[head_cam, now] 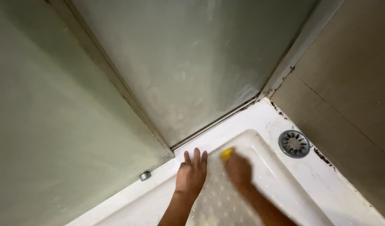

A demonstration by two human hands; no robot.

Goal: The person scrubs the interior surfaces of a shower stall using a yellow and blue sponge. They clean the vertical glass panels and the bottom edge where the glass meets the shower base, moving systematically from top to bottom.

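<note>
My left hand [191,173] lies flat, fingers spread, on the inner slope of a white shower tray [280,184], close to its rim. My right hand [238,169] is blurred and closed on a small yellow sponge [226,153], pressing it against the tray's wet floor near the far corner. Only a bit of the sponge shows past the fingers. Both forearms come up from the bottom edge of the head view.
Frosted glass shower doors [188,67] stand along the tray's far rim, with a small metal roller [145,175] at the left door's foot. A round metal drain [294,143] sits in the tray's right corner. Beige tiled wall [351,96] with dark grime along the joint rises at right.
</note>
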